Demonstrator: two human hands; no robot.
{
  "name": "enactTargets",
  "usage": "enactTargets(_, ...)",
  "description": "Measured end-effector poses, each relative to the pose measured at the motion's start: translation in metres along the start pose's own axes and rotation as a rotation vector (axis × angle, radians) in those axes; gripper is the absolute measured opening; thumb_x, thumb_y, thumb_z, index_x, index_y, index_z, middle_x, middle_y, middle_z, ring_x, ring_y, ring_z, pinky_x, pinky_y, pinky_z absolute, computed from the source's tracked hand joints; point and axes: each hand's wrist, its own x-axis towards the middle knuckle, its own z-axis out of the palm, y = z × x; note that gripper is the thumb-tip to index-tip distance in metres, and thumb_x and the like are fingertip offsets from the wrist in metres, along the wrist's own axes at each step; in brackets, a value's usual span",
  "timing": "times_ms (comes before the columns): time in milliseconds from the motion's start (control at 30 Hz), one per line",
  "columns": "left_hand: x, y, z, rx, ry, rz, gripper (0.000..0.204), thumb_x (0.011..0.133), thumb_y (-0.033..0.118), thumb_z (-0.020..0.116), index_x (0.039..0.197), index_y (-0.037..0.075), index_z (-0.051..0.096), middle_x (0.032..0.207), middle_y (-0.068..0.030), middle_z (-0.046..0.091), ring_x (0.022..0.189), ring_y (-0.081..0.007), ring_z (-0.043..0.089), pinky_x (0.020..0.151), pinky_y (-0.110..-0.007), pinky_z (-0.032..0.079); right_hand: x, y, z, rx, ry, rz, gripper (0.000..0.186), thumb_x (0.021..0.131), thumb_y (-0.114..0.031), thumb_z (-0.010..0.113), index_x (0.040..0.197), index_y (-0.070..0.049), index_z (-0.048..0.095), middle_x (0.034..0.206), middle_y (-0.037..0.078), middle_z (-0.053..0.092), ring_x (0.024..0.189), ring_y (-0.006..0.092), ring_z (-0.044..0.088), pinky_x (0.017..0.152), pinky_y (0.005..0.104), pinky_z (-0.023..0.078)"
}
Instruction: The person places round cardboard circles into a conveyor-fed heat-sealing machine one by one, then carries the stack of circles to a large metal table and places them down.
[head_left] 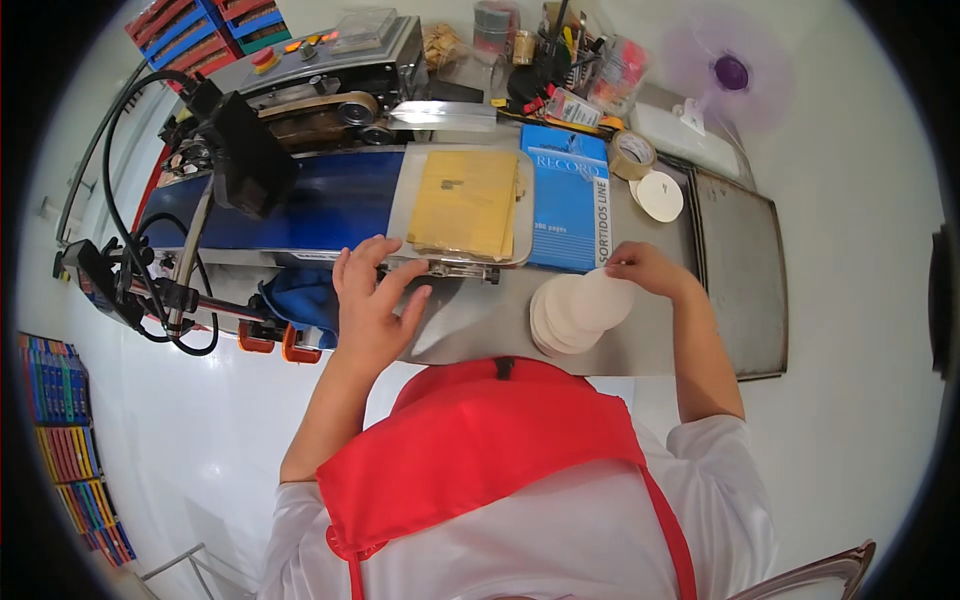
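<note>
On the steel counter (460, 325) in front of me lies a stack of white round discs (560, 325). My right hand (645, 270) pinches the edge of a top disc (598, 300), tilted over the stack. My left hand (372, 295) is open, fingers spread, just in front of a pale plastic tray (408, 185) holding yellow sheets (465, 195); whether its fingertips touch the metal edge there I cannot tell. A blue notebook (560, 210) lies right of the tray. More white discs (660, 198) lie beside a tape roll (630, 150) behind my right hand.
A conveyor machine (300, 205) with a black mounted head (245, 150) and cables spans the left. Behind stand tools, jars (492, 30) and a purple fan (730, 72). A metal tray (740, 300) is at the right, colourful stacked bins (60, 370) at far left.
</note>
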Motion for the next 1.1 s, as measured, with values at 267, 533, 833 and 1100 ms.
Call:
enactTargets(267, 0.017, -0.001, 0.004, -0.009, 0.058, 0.016, 0.037, 0.067, 0.011, 0.072, 0.102, 0.012, 0.06, 0.113, -0.0104, 0.05, 0.105, -0.0297, 0.048, 0.093, -0.046, 0.032, 0.038, -0.134, -0.025, 0.696, 0.17, -0.103, 0.037, 0.083, -0.011, 0.058, 0.118, -0.006, 0.046, 0.072, 0.005, 0.054, 0.054, 0.0099, 0.051, 0.047, 0.0233, 0.042)
enactTargets(533, 0.033, -0.004, 0.017, -0.199, 0.0, -0.056, 0.037, 0.069, 0.006, 0.07, 0.104, 0.008, 0.058, 0.107, -0.0147, 0.05, 0.098, -0.0335, 0.051, 0.082, -0.04, 0.043, 0.077, -0.179, 0.019, 0.499, 0.174, -0.081, 0.039, 0.083, -0.013, 0.059, 0.119, -0.005, 0.046, 0.069, 0.002, 0.054, 0.053, 0.0097, 0.053, 0.047, 0.0235, 0.044)
enactTargets(833, 0.03, -0.004, 0.023, -0.19, -0.001, -0.037, 0.033, 0.071, 0.007, 0.068, 0.103, 0.009, 0.059, 0.107, -0.0156, 0.05, 0.098, -0.0337, 0.05, 0.082, -0.038, 0.045, 0.072, -0.181, 0.015, 0.021, 0.163, -0.092, 0.04, 0.079, -0.027, 0.064, 0.111, -0.004, 0.059, 0.079, 0.01, 0.058, 0.074, 0.0211, 0.058, 0.069, 0.0311, 0.047)
enactTargets(1100, 0.03, -0.008, 0.023, -0.13, 0.047, -0.015, 0.029, 0.071, 0.007, 0.068, 0.099, 0.009, 0.062, 0.101, -0.0139, 0.054, 0.091, -0.0324, 0.054, 0.076, -0.038, 0.045, 0.078, -0.167, 0.023, -0.05, 0.251, -0.216, 0.043, 0.077, -0.031, 0.066, 0.112, -0.008, 0.06, 0.099, 0.013, 0.05, 0.093, 0.0265, 0.054, 0.08, 0.0341, 0.044)
